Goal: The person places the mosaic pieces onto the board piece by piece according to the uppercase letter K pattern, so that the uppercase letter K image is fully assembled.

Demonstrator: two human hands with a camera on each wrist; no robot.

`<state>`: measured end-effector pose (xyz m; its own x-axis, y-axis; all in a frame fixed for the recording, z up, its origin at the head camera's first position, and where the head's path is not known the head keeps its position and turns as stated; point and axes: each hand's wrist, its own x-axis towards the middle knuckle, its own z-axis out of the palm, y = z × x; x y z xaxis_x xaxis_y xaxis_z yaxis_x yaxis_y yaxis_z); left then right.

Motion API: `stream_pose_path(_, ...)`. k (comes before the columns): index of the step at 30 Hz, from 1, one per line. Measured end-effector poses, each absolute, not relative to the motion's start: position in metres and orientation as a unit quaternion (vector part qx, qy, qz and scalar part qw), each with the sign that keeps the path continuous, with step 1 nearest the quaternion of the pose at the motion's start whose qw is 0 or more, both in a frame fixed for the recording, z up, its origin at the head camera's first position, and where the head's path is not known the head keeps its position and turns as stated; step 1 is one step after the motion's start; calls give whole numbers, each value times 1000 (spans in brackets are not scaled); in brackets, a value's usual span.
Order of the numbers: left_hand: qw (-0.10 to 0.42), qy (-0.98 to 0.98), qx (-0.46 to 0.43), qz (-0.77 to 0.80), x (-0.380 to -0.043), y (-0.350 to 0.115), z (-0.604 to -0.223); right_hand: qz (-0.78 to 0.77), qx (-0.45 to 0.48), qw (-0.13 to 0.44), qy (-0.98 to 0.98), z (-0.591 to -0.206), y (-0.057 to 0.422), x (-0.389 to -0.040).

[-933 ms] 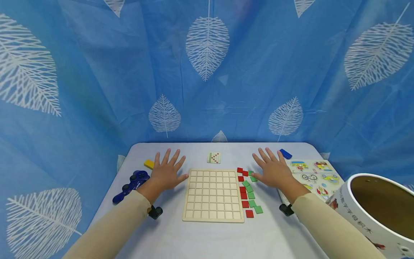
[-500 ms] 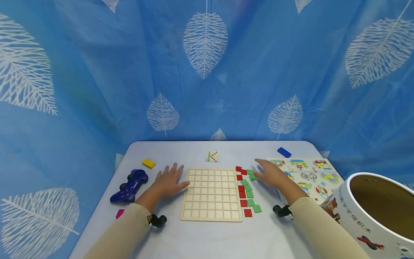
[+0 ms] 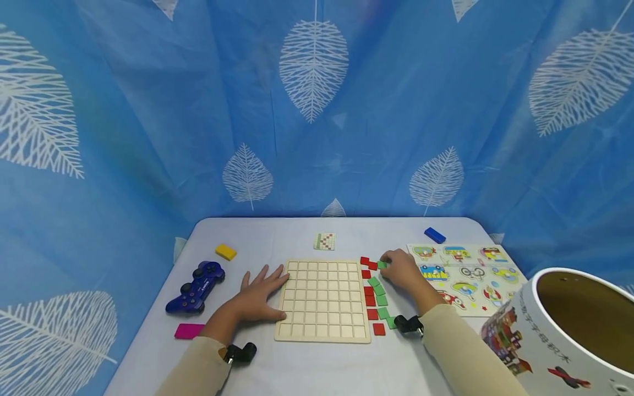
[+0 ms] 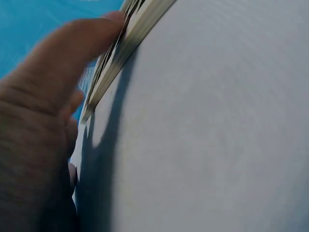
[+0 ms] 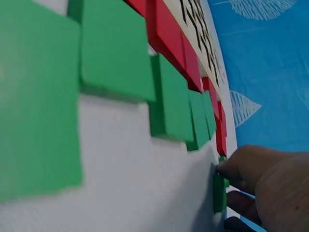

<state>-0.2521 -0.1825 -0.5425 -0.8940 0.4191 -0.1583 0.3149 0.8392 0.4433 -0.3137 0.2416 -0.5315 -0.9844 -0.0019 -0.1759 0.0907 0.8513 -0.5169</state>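
A pale wooden grid board (image 3: 322, 300) lies in the middle of the table. My left hand (image 3: 257, 300) is spread along its left side, thumb and fingertips at the rim; in the left wrist view the thumb (image 4: 72, 53) reaches onto the board's edge (image 4: 130, 46). Right of the board lie several red tiles (image 3: 370, 297) and green tiles (image 3: 381, 300). My right hand (image 3: 403, 270) is at the far end of this group, fingers curled. The right wrist view shows its thumb and fingers pinching a green tile (image 5: 219, 191), partly hidden by the hand.
A small pattern card (image 3: 324, 241) lies behind the board. Left are a game controller (image 3: 196, 287), a yellow block (image 3: 225, 252) and a pink block (image 3: 189, 331). Right are a blue block (image 3: 435, 235), a picture puzzle board (image 3: 465, 278) and a large white tub (image 3: 559, 330).
My left hand has come down to the board's left edge. My right hand has moved down and left to the far green tiles, its fingers going from spread to curled around one tile.
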Motion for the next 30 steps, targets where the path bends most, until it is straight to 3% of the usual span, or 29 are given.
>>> stream_pose_path(12, 116, 963, 183, 162, -251, -179, -546, -338, 13, 9, 941, -524, 220, -316)
stream_pose_path(20, 133, 961, 180, 165, -252, -173, -544, -387, -95, 15, 917, -525, 128, -318)
stream_pose_path(30, 135, 963, 183, 143, -253, -177, -542, -362, -127, 30, 923, -537, 51, -319)
